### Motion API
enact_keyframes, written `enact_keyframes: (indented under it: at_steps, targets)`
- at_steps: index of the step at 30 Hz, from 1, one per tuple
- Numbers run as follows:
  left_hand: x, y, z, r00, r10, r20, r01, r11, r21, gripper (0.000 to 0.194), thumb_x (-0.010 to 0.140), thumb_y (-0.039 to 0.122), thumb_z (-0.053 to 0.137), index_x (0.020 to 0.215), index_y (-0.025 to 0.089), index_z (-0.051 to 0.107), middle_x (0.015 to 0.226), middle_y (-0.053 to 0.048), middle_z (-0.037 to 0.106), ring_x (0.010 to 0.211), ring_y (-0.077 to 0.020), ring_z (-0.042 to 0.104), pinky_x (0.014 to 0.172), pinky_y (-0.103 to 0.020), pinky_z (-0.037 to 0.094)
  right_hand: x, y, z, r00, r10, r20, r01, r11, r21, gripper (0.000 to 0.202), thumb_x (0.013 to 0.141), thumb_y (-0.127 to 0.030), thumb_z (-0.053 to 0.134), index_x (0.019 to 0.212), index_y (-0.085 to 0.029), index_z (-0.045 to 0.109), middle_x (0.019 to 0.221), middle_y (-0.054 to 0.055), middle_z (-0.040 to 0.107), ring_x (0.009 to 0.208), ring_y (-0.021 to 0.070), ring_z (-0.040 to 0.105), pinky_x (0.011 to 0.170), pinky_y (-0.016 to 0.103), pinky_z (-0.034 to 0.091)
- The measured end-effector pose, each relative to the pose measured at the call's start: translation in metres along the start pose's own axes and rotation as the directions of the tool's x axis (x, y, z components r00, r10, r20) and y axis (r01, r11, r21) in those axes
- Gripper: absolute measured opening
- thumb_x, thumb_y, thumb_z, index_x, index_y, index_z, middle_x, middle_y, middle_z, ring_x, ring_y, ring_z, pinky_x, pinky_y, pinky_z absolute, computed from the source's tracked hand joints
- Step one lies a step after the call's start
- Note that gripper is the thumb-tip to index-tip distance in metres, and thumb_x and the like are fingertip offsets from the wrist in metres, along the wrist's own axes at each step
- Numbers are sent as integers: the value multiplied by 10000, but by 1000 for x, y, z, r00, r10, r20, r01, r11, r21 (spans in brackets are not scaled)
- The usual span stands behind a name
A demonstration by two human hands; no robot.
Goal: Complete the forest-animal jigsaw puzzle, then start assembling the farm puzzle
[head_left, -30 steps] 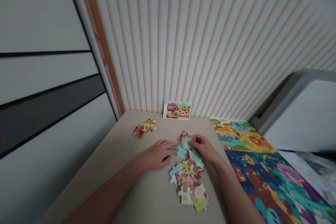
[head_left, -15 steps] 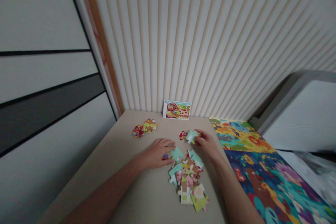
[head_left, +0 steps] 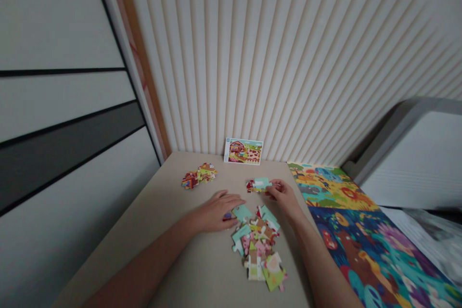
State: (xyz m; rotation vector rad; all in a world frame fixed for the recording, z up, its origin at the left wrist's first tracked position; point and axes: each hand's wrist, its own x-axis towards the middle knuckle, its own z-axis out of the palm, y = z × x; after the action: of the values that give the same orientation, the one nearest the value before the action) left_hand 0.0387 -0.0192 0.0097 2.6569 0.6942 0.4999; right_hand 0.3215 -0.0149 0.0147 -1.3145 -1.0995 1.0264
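Note:
My right hand (head_left: 283, 196) pinches the right edge of a light blue puzzle piece (head_left: 262, 183), which lies against or partly over a red barn puzzle piece (head_left: 250, 186). Whether the two interlock I cannot tell. My left hand (head_left: 219, 211) rests low over the table with its fingers stretched out and thumb apart. Between thumb and fingers shows a purple-and-red puzzle piece (head_left: 227, 216), and beside the fingertips lies another light blue puzzle piece (head_left: 242, 213). Below both hands spreads a loose pile of puzzle pieces (head_left: 258, 240) in pink, brown, green and blue.
A small picture card (head_left: 244, 151) of a farm leans at the back against the pleated wall (head_left: 238, 57). To the left lies a cluster of puzzle pieces (head_left: 202, 175). Colourful animal pictures (head_left: 335, 187) border the beige table (head_left: 169, 250) on the right, near a grey-white case (head_left: 415, 154).
My right hand has lowered and turned the light blue piece, so it now lies flatter beside the red barn piece. My left hand has shifted slightly, fingertips a little further right.

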Motion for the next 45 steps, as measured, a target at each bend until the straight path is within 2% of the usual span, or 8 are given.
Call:
enact_keyframes:
  at_steps: [6, 11, 14, 22, 29, 35, 40, 45]
  targets:
    - [2, -17, 1, 973, -127, -193, 142, 987, 68, 583, 853, 473, 708, 1372, 268, 538, 1290, -98, 600, 1213, -282, 541, 1056, -427, 408, -1, 1, 3, 997, -41, 63, 42, 999, -15, 472, 678, -377, 772, 1082, -160, 661, 673, 3, 673, 629, 170, 640, 584, 268, 464]
    - [1, -28, -3, 912, -168, -374, 220, 971, 99, 568, 860, 435, 717, 1368, 249, 541, 1289, -101, 571, 1196, -277, 539, 1058, -433, 417, -8, 4, 17, 987, -46, 156, 50, 999, -19, 420, 726, -429, 774, 1015, -135, 697, 647, -5, 645, 579, 130, 577, 523, 234, 408]
    - [1, -28, -3, 896, -158, -415, 215, 972, 95, 609, 865, 438, 711, 1409, 252, 511, 1303, -110, 551, 1209, -281, 534, 1062, -442, 424, -11, 9, 26, 980, -37, 196, 36, 999, 6, 427, 733, -471, 783, 984, -140, 682, 622, -19, 627, 565, 127, 585, 522, 229, 415]
    - [1, -29, -4, 900, -129, -417, 189, 976, 107, 574, 899, 413, 672, 1423, 259, 497, 1315, -108, 537, 1229, -276, 524, 1078, -443, 423, -14, 15, 42, 983, 10, 182, -8, 1000, -14, 473, 697, -562, 792, 913, -168, 645, 582, -20, 634, 478, 130, 559, 450, 220, 364]
    - [-1, -34, -4, 895, -113, -431, 174, 979, 106, 542, 911, 396, 660, 1409, 248, 506, 1328, -108, 529, 1240, -265, 519, 1088, -425, 423, -11, 16, 41, 985, -1, 173, 6, 1000, -26, 440, 699, -547, 784, 874, -168, 644, 553, -26, 611, 472, 123, 528, 462, 219, 345]
    - [-3, -42, -5, 915, -137, -380, 193, 975, 113, 529, 906, 408, 665, 1395, 261, 523, 1331, -98, 548, 1246, -265, 531, 1096, -433, 413, -4, 22, 42, 979, -90, 181, 124, 975, -184, 378, 761, -516, 728, 859, -156, 664, 580, -29, 589, 483, 105, 442, 479, 223, 298]
    - [-6, -51, -4, 933, -157, -325, 212, 966, 144, 493, 881, 378, 698, 1335, 233, 572, 1323, -100, 564, 1250, -272, 526, 1097, -439, 394, -1, 21, 52, 974, -142, 177, 208, 875, -438, 258, 803, -434, 673, 798, -176, 676, 694, 17, 676, 629, 160, 591, 595, 251, 396]
    - [-7, -49, -5, 938, -182, -296, 234, 961, 150, 444, 872, 370, 692, 1286, 237, 603, 1220, -83, 594, 1145, -254, 559, 1026, -406, 428, -5, 15, 61, 980, -123, 159, 199, 711, -675, 183, 829, -378, 646, 833, -200, 688, 752, 25, 710, 689, 173, 635, 630, 258, 388]
